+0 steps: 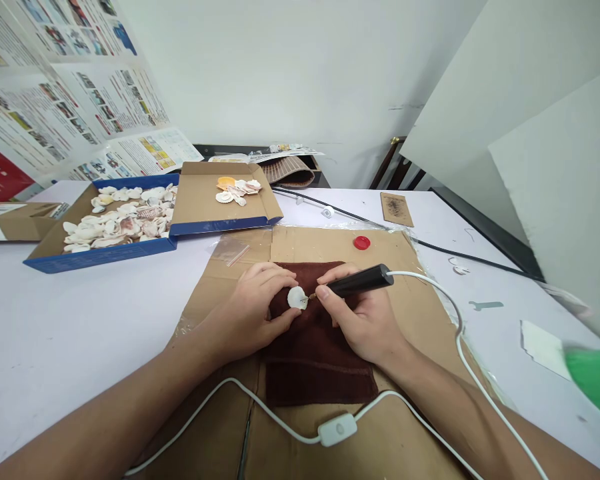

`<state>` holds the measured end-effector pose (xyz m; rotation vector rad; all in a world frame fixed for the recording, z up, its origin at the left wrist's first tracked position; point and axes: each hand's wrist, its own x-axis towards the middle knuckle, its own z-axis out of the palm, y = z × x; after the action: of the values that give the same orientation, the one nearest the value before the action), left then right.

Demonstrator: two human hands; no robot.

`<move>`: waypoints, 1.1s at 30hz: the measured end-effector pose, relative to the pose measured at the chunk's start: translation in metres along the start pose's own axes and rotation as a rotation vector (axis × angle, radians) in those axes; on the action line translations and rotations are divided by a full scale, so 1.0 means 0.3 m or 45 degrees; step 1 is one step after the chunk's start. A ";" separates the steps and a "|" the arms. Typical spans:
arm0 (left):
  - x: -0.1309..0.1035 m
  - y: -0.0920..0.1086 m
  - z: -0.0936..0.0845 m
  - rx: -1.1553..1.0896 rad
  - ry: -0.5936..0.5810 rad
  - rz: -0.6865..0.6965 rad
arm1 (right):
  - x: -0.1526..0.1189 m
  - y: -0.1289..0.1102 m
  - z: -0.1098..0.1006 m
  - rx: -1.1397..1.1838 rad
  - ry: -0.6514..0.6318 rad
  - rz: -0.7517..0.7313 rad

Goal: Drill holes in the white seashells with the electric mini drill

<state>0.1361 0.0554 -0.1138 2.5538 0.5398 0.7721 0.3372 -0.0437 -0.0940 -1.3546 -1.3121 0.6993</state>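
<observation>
Between the thumb and fingers of my left hand (255, 307) is a small white seashell (297, 298), pinched at its edge. My right hand (365, 313) grips a black corded rotary tool (363, 281) like a pen, its thin tip at the shell's right side. Whether the tip touches the shell I cannot quite tell. Both hands are over a folded dark brown cloth (320, 383). A white cord runs from the tool's back end, and an inline switch (337, 429) lies in front of the cloth.
Flattened cardboard (400, 427) covers the table under the cloth. At the left stands a blue box (105, 259) of shells, its lid (200, 200) holding several more. A red cap (362, 243), a small wrench (486, 305) and a scorched board (397, 209) lie to the right.
</observation>
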 end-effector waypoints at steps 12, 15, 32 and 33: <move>0.001 -0.003 0.004 0.015 0.012 0.018 | -0.001 -0.004 -0.002 -0.130 0.007 -0.034; 0.001 -0.002 0.003 0.018 0.014 0.015 | 0.002 -0.007 -0.001 -0.154 0.005 -0.033; 0.007 0.004 -0.006 -0.029 0.004 -0.056 | 0.030 -0.024 0.006 -0.029 -0.093 0.225; 0.007 0.003 -0.006 -0.027 -0.005 -0.066 | 0.034 -0.031 0.004 -0.028 -0.111 0.243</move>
<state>0.1369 0.0563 -0.1111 2.5114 0.5910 0.7504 0.3355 -0.0353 -0.0831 -1.4948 -1.2724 0.8847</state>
